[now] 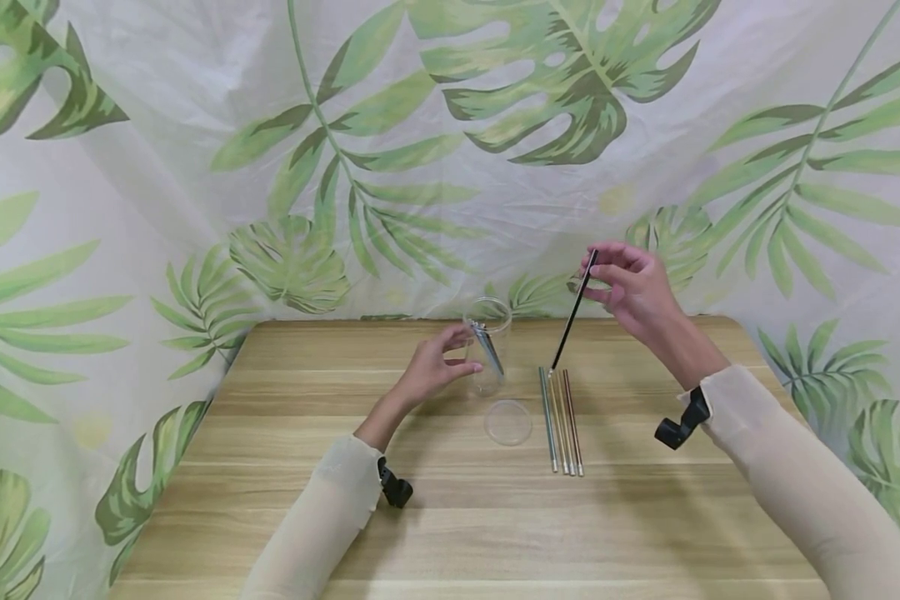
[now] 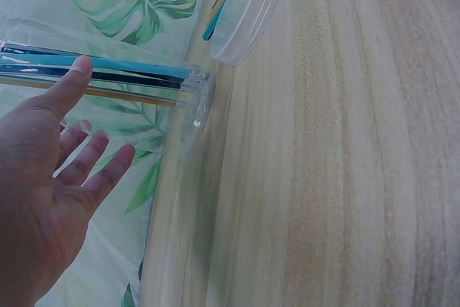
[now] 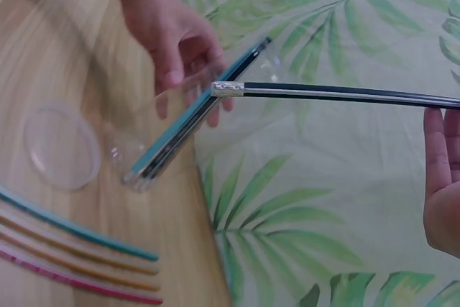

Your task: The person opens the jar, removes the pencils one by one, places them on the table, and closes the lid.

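Observation:
A tall clear plastic cup (image 1: 487, 385) stands upright near the table's far edge, with several pencils (image 3: 180, 134) leaning inside, teal and black among them. The left hand (image 1: 438, 362) holds the cup's side from the left, thumb and fingers apart around it. In the air to the right, the right hand (image 1: 630, 287) pinches a black pencil (image 1: 574, 310) near its upper end. That pencil hangs tilted, its silver ferrule end (image 3: 228, 89) lowest, just above a row on the table. The row has a teal pencil (image 1: 547, 421), gold-toned ones (image 1: 562, 429) and a dark red pencil (image 1: 573, 425).
A round clear lid (image 1: 507, 422) lies flat on the wooden table (image 1: 450, 533), in front of the cup and left of the pencil row. Directly behind the table hangs a leaf-patterned cloth (image 1: 390, 208). A small black camera sits on each wrist.

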A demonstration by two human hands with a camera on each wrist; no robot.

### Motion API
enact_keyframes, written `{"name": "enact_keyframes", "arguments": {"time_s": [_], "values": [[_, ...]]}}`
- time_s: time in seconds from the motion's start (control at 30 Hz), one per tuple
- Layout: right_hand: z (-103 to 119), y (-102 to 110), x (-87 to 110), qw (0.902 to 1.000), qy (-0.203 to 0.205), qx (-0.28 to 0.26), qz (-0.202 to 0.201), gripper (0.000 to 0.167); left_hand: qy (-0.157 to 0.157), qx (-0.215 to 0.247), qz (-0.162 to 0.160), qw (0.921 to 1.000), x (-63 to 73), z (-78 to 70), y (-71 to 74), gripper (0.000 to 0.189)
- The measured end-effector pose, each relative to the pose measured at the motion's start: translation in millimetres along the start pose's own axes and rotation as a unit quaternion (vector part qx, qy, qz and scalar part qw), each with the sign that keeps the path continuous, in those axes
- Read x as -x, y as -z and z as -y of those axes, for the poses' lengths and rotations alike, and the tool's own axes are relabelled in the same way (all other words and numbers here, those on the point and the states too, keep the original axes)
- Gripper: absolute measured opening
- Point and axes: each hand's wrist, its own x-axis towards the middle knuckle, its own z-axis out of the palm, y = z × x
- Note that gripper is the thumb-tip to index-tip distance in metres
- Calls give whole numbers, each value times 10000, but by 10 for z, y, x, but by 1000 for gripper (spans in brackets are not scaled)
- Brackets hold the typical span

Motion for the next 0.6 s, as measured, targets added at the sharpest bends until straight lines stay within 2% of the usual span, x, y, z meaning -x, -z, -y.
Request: {"name": "enact_keyframes", "arguments": {"time_s": [0.27, 0.6], "values": [[-114, 180, 133, 9972, -395, 632, -2, 27, 6, -24, -36, 10000, -1, -3, 5, 69], [-288, 426, 293, 9821, -1081, 1531, -197, 26, 0, -98, -54, 9999, -2, 15, -5, 66]]}}
